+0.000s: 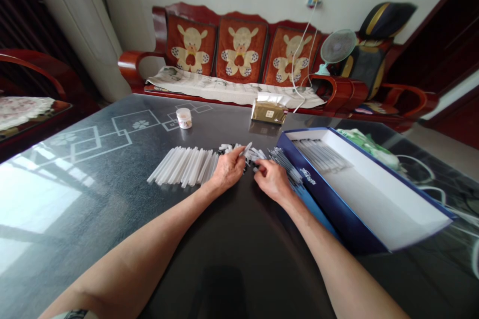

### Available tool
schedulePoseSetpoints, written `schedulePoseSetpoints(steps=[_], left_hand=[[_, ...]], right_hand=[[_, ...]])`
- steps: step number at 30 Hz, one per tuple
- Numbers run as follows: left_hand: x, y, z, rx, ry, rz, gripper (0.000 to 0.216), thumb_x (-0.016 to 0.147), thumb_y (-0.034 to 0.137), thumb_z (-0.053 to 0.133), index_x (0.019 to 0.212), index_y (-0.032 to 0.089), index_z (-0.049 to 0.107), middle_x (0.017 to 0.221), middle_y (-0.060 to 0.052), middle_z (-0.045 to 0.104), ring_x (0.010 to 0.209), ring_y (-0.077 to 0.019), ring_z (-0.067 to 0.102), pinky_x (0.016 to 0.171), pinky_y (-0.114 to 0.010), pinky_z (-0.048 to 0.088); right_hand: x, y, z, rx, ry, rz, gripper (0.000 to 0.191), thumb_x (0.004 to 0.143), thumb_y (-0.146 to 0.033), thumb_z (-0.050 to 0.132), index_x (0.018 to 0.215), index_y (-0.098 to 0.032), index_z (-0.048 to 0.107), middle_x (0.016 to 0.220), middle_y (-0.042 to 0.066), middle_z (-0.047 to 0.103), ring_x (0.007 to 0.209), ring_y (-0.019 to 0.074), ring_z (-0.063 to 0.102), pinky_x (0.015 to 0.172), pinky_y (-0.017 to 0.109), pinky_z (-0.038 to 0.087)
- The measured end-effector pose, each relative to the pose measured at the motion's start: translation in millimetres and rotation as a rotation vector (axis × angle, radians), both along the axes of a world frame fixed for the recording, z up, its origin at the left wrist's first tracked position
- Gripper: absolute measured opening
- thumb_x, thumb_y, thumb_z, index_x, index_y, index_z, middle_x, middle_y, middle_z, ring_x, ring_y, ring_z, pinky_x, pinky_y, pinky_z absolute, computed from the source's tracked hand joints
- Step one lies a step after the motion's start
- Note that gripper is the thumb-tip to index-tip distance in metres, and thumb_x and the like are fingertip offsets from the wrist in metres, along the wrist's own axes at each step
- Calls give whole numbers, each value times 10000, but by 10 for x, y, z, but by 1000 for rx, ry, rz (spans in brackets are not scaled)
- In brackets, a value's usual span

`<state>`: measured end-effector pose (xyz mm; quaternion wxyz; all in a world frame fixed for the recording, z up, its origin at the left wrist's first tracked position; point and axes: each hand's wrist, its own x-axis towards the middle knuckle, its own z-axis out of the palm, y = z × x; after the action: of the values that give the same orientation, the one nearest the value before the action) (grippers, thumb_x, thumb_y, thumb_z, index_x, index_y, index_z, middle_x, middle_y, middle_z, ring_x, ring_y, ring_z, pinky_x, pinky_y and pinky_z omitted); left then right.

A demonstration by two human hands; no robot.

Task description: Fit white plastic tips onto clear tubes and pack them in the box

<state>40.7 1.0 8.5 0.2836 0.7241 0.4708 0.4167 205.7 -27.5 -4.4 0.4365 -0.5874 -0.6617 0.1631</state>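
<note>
My left hand (229, 169) is closed around a whitish pen barrel (246, 149), whose end sticks out past the fingers. Beside it, my right hand (275, 179) has its thumb and fingers pinched together low over the table; a small piece seems to be at the fingertips, too small to name. Between and behind the hands lies a pile of small white and black pen parts (257, 153), partly covered by the fingers. A row of translucent white pen barrels (183, 165) lies left of my left hand. Thin dark-tipped pen refills (286, 162) lie just beyond my right hand.
A long blue box (333, 209) with a white inside stands at right, with several finished-looking pens (324, 154) in it. Farther back are a small white tub (184, 118) and a tissue pack (269, 111). Green-and-white plastic packaging (368, 147) and white cables (430, 189) lie beyond the box.
</note>
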Motion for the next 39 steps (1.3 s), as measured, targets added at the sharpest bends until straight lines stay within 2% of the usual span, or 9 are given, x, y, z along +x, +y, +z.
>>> schedulePoseSetpoints(steps=[4, 7, 10, 13, 19, 25, 32, 36, 39], left_hand=[[12, -77, 27, 49, 133, -98, 347, 902, 317, 435, 1110, 182, 677, 655, 5, 635, 611, -122, 555, 636, -217, 422], [16, -107, 13, 94, 209, -124, 342, 907, 334, 432, 1098, 195, 679, 692, -5, 654, 638, -133, 578, 650, -229, 423], [17, -111, -6, 123, 254, -130, 331, 902, 333, 435, 1080, 202, 681, 682, -6, 656, 620, -136, 581, 645, -233, 427], [15, -108, -8, 138, 270, -135, 319, 901, 327, 435, 1064, 207, 682, 681, -4, 658, 616, -135, 586, 645, -230, 431], [16, -118, 0, 153, 295, -155, 317, 903, 313, 443, 1085, 202, 678, 686, -13, 669, 627, -146, 604, 661, -239, 446], [22, -117, -17, 184, 312, -174, 288, 906, 286, 442, 1038, 200, 683, 703, -20, 666, 624, -145, 593, 634, -236, 420], [14, -114, 13, 138, 258, -186, 255, 890, 268, 447, 777, 183, 659, 572, 18, 554, 543, -106, 487, 568, -225, 346], [16, -89, 32, -19, 150, -259, 327, 870, 319, 473, 602, 160, 573, 515, 31, 488, 501, -78, 427, 526, -211, 317], [13, -86, 85, -366, -25, -367, 296, 863, 348, 463, 692, 151, 604, 526, 36, 511, 418, -58, 378, 437, -197, 281]], right_hand=[[69, 40, 73, -229, 522, 3, 229, 678, -265, 581, 878, -214, 680, 638, -31, 596, 583, 131, 535, 573, 269, 442], [82, 45, 98, -252, 773, 67, 210, 657, -269, 624, 856, -205, 647, 720, -29, 612, 633, 104, 545, 556, 212, 412], [81, 38, 90, -192, 763, 108, 186, 660, -290, 652, 824, -206, 630, 870, 0, 655, 742, 120, 587, 600, 209, 430], [85, 46, 63, -163, 769, 111, 216, 664, -324, 678, 832, -207, 609, 932, 20, 677, 795, 147, 621, 645, 237, 463], [129, 105, 19, -221, 994, 73, 289, 653, -364, 716, 852, -240, 547, 923, 23, 712, 800, 178, 676, 689, 309, 526], [73, 62, 38, -279, 1055, 164, 286, 651, -326, 735, 865, -244, 562, 920, 5, 723, 816, 173, 682, 726, 311, 525], [16, 19, 84, -272, 1001, 182, 396, 637, -335, 767, 996, -260, 618, 917, -7, 704, 789, 147, 650, 686, 268, 497], [93, 18, 111, -302, 940, 242, 327, 643, -343, 780, 926, -232, 660, 900, 0, 693, 784, 135, 629, 697, 258, 490], [162, 8, 133, -328, 917, 307, 271, 664, -350, 786, 869, -219, 666, 939, 9, 699, 782, 127, 625, 702, 254, 484]])
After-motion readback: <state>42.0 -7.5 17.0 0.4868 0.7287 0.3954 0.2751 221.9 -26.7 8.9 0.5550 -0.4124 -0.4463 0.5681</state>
